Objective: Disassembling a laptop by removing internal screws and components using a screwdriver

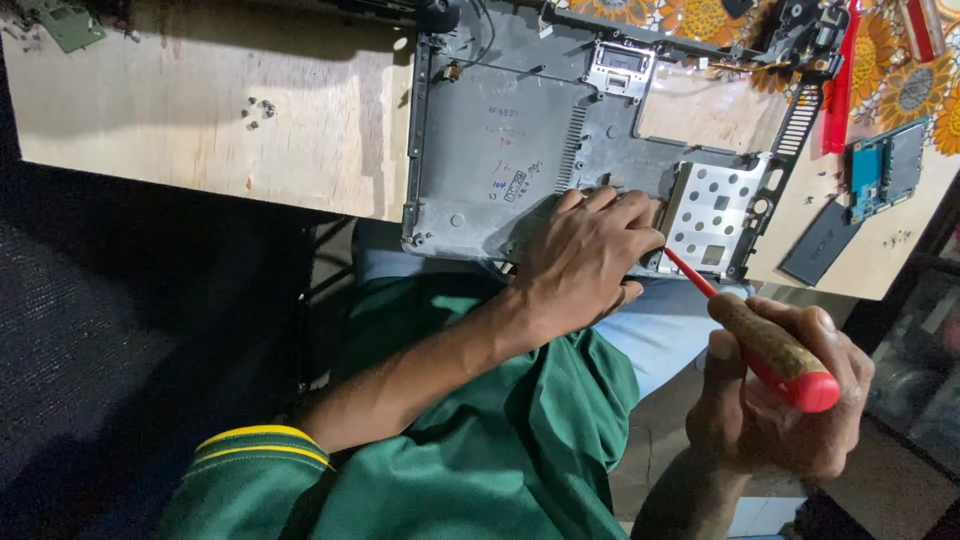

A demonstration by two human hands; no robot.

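A grey laptop bottom case (500, 140) lies on the wooden table, its near edge hanging over my lap. My left hand (585, 260) rests flat on the case's near edge, fingers pressed beside a perforated silver metal bracket (715, 205). My right hand (775, 395) grips a screwdriver (770, 350) with a brown and red handle. Its red shaft points up-left toward the bracket's near corner, the tip hidden by my left fingers.
Small screws (262, 107) lie on the wooden table (200, 130) at left. A green circuit board (68, 22) sits at the far left corner. At right lie a blue circuit board (885, 170), a dark cover panel (820, 243), a red strip (840, 90) and a floral cloth (915, 85).
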